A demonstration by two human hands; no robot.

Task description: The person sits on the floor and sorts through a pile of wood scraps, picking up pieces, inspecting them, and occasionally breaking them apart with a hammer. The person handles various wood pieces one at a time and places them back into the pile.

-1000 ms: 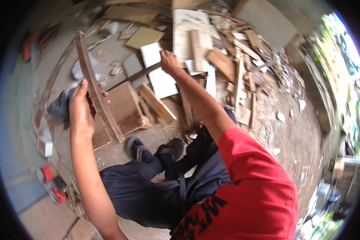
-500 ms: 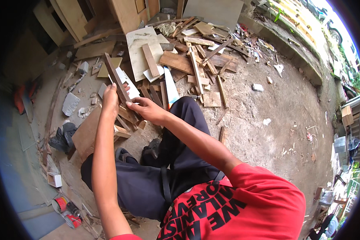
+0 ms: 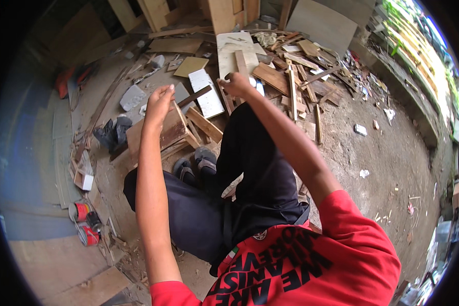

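My left hand [image 3: 159,104] is raised above a low wooden bench or box [image 3: 174,128], its fingers closed around the near end of a dark brown wooden strip [image 3: 196,95]. The strip slants up to the right across a white board [image 3: 207,94]. My right hand [image 3: 235,85] is apart from the strip, above the scrap pile, with curled fingers; what they hold, if anything, is hidden. A pale blade-like piece [image 3: 260,87] shows just beside my right wrist, partly covered by it. Between the bench and my knee lies a light wood block [image 3: 204,123].
Scrap wood [image 3: 273,76] is heaped ahead, with a large pale panel [image 3: 238,45] leaning behind. A black plastic bag [image 3: 113,133], concrete chunks [image 3: 132,98] and red cans [image 3: 79,211] lie to the left. A concrete ledge [image 3: 398,92] runs along the right.
My right hand has let go of the dark strip and moved away to the right. The strip has swung toward level in my left hand. The whole view has shifted.
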